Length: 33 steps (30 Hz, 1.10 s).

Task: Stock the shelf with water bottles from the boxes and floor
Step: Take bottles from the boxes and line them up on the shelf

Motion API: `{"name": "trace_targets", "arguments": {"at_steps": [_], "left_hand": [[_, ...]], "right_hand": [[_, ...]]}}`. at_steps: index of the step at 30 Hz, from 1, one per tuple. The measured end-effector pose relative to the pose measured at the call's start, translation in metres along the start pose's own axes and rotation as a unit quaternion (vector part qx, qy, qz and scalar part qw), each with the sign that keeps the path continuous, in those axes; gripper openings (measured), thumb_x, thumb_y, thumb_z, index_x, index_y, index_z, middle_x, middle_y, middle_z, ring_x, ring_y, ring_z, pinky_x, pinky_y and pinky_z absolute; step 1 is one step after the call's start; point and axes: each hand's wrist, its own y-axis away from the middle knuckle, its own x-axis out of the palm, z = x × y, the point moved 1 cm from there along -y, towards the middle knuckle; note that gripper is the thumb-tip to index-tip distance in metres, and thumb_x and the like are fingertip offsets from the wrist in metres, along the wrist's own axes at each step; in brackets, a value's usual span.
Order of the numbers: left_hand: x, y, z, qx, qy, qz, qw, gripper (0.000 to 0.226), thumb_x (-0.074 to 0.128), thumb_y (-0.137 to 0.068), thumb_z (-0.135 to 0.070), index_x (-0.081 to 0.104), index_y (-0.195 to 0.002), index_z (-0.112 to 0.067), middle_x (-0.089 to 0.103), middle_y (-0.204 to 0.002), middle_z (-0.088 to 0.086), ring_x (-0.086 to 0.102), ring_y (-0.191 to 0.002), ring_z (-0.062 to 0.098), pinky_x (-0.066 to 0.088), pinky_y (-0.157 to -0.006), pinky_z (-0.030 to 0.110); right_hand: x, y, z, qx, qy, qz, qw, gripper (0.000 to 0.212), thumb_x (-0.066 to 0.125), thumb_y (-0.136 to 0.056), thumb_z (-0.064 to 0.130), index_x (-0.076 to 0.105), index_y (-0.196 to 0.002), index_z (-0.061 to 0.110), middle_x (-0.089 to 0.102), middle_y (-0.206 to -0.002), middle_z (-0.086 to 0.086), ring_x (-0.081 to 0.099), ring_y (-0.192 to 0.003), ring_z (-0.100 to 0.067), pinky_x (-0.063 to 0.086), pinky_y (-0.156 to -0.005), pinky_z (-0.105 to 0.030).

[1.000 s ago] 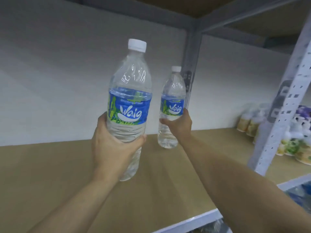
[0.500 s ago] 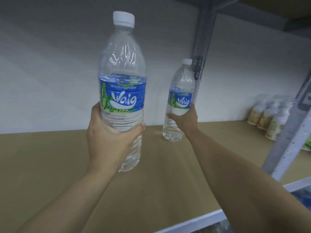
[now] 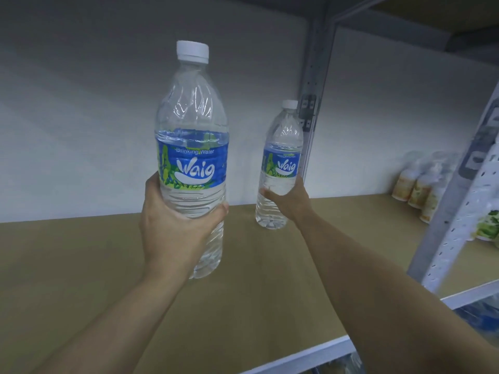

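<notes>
Each of my hands holds a clear water bottle with a white cap and a blue label. My left hand grips the lower half of the near bottle, upright in the air above the tan shelf board. My right hand is wrapped around the far bottle, reached deep toward the back wall. That bottle's base sits at or just above the board near the grey upright post; I cannot tell whether it touches.
Several small bottles with yellow and green labels stand at the back right, beyond a white perforated upright. The shelf's white front rim runs along the bottom. Another shelf board hangs overhead.
My right hand has carried the far bottle deeper and lower toward the board. The near bottle stays upright in my left hand, a little lower in view as the camera shifted.
</notes>
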Motion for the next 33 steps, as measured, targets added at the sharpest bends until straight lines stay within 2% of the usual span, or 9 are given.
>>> {"name": "trace_targets", "arguments": {"at_steps": [4,6,7,9,11,14,21,28,33], "left_hand": [[0.014,0.003,-0.001,0.001,0.003,0.005,1.0,0.079,0.09,-0.052,-0.029,0.05,-0.12,-0.025,0.065,-0.107,-0.012,0.063,-0.095,0.009,0.049,-0.082,0.026],[0.025,0.004,-0.001,0.004,0.007,0.003,1.0,0.08,0.09,-0.051,-0.028,0.05,-0.121,-0.023,0.065,-0.108,-0.011,0.064,-0.096,0.01,0.049,-0.083,0.026],[0.031,0.003,0.0,0.005,0.008,0.003,1.0,0.081,0.091,-0.051,-0.027,0.05,-0.121,-0.023,0.065,-0.108,-0.01,0.063,-0.096,0.009,0.048,-0.082,0.025],[0.045,0.001,0.003,0.006,0.01,0.004,1.0,0.082,0.091,-0.051,-0.026,0.05,-0.122,-0.022,0.064,-0.109,-0.01,0.062,-0.096,0.008,0.045,-0.082,0.022],[0.06,-0.004,0.007,0.01,0.013,0.004,1.0,0.083,0.091,-0.051,-0.025,0.049,-0.123,-0.023,0.063,-0.11,-0.011,0.06,-0.096,0.006,0.045,-0.083,0.02],[0.082,-0.016,0.016,0.006,0.014,0.0,1.0,0.084,0.091,-0.051,-0.026,0.049,-0.124,-0.022,0.061,-0.108,-0.012,0.058,-0.095,0.006,0.041,-0.082,0.017],[0.115,-0.049,0.044,-0.006,0.03,-0.029,0.999,0.085,0.089,-0.053,-0.027,0.047,-0.125,-0.019,0.058,-0.11,-0.01,0.056,-0.098,0.009,0.041,-0.082,0.017],[0.136,-0.058,0.068,0.0,0.021,-0.012,1.0,0.087,0.09,-0.053,-0.026,0.044,-0.127,-0.019,0.057,-0.113,-0.009,0.053,-0.097,0.006,0.04,-0.085,0.017],[0.137,-0.064,0.084,0.002,0.002,0.014,1.0,0.096,0.09,-0.053,-0.027,0.038,-0.133,-0.018,0.053,-0.125,-0.002,0.053,-0.111,0.014,0.044,-0.095,0.027]], "right_hand": [[0.001,0.003,-0.042,0.034,0.12,0.062,0.99,0.105,0.06,-0.051,0.076,0.039,-0.141,0.027,0.057,-0.134,0.005,0.056,-0.121,-0.019,0.046,-0.102,-0.045],[-0.006,0.027,-0.042,0.03,0.246,0.089,0.965,0.098,0.04,-0.059,0.075,0.036,-0.145,0.027,0.051,-0.142,0.0,0.051,-0.128,-0.025,0.041,-0.105,-0.048],[-0.014,0.045,-0.036,0.012,0.303,0.105,0.947,0.084,0.035,-0.07,0.07,0.037,-0.144,0.029,0.049,-0.144,0.0,0.048,-0.13,-0.025,0.037,-0.107,-0.05],[-0.027,0.064,-0.044,-0.017,0.381,0.144,0.913,0.059,0.033,-0.09,0.056,0.043,-0.142,0.029,0.045,-0.145,0.002,0.041,-0.135,-0.023,0.026,-0.112,-0.051],[-0.039,0.076,-0.053,-0.019,0.416,0.161,0.895,0.059,0.034,-0.095,0.059,0.045,-0.142,0.026,0.04,-0.15,0.004,0.038,-0.138,-0.021,0.019,-0.116,-0.049],[-0.037,0.075,-0.06,-0.044,0.424,0.155,0.891,0.063,0.032,-0.093,0.064,0.046,-0.142,0.027,0.041,-0.15,0.004,0.037,-0.138,-0.02,0.023,-0.113,-0.043],[-0.035,0.074,-0.064,-0.067,0.438,0.142,0.885,0.065,0.032,-0.092,0.065,0.047,-0.142,0.027,0.043,-0.146,0.003,0.038,-0.137,-0.019,0.025,-0.114,-0.046],[-0.034,0.078,-0.061,-0.068,0.441,0.132,0.885,0.064,0.03,-0.093,0.064,0.049,-0.14,0.025,0.045,-0.145,0.002,0.037,-0.137,-0.019,0.024,-0.114,-0.046],[-0.032,0.077,-0.061,-0.07,0.443,0.134,0.884,0.065,0.031,-0.093,0.065,0.05,-0.14,0.024,0.046,-0.144,0.003,0.036,-0.137,-0.019,0.023,-0.114,-0.046]]}}
